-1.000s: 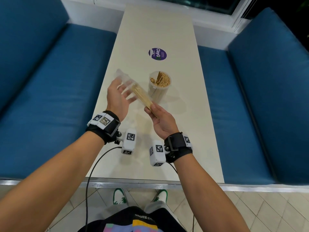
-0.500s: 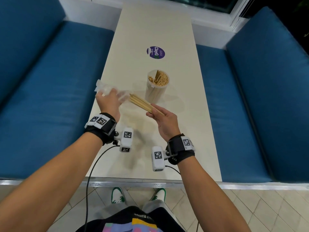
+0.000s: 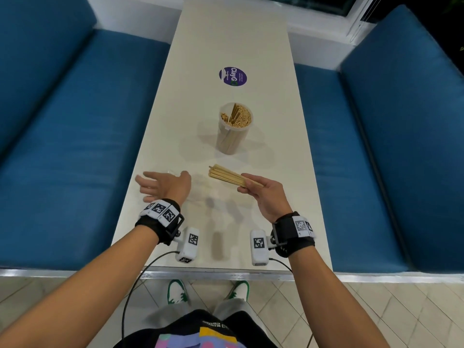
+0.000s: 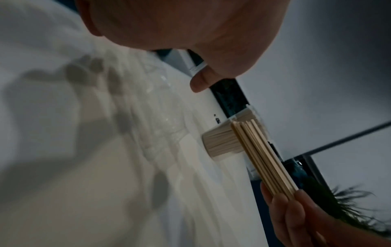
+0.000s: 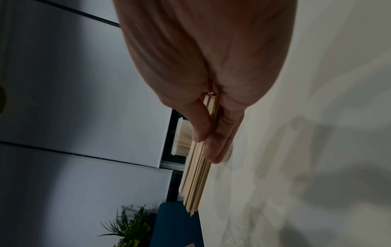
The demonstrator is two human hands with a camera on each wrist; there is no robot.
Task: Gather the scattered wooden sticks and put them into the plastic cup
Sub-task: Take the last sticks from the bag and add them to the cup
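My right hand [image 3: 242,183] grips one end of a bundle of wooden sticks [image 3: 226,175] between thumb and fingers and holds it low over the table, its free ends pointing left and away. In the right wrist view the bundle [image 5: 196,175] juts past my fingers [image 5: 220,142]. The clear plastic cup [image 3: 234,129] stands upright just beyond, packed with several sticks. My left hand [image 3: 160,182] hovers to the left of the bundle, fingers spread, holding nothing. A crumpled clear wrapper [image 4: 160,117] lies on the table under it.
The white table [image 3: 226,33] is long and narrow, with a round purple sticker [image 3: 233,76] beyond the cup. Blue cushioned benches [image 3: 75,121] run along both sides. The table's near edge [image 3: 226,271] is just behind my wrists.
My left hand pulled the clear wrapper off the sticks, swung left and down, and let it go. My right hand came lower and nearer with the bare bundle.
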